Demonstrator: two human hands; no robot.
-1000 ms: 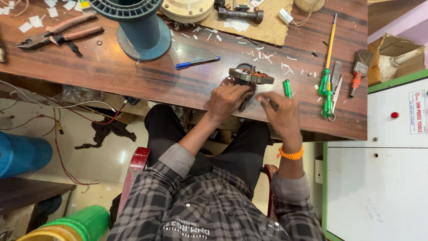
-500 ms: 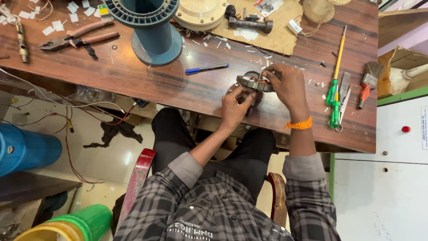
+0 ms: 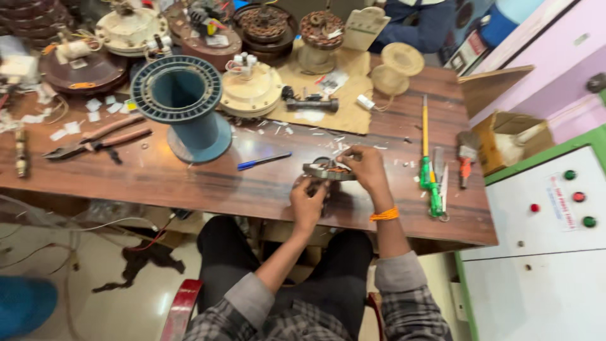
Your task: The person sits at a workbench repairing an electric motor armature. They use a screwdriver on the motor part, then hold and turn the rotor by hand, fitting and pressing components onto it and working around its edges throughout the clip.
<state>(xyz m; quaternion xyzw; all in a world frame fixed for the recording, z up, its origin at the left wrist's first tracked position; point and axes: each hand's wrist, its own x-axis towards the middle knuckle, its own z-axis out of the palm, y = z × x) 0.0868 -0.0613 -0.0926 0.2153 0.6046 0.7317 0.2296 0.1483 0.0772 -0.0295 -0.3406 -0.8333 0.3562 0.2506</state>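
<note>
Both hands grip a round metal stator (image 3: 328,169): left hand (image 3: 308,201) at 6 o'clock, right hand (image 3: 365,169) at 3. Copper windings show inside. Glossy wooden bench (image 3: 189,183) below.

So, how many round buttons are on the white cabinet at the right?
4. Three sit in a column near its right edge: a green button on top, a red button below, a second green lowest. A small red one lies left of them. More may be out of frame.
</note>
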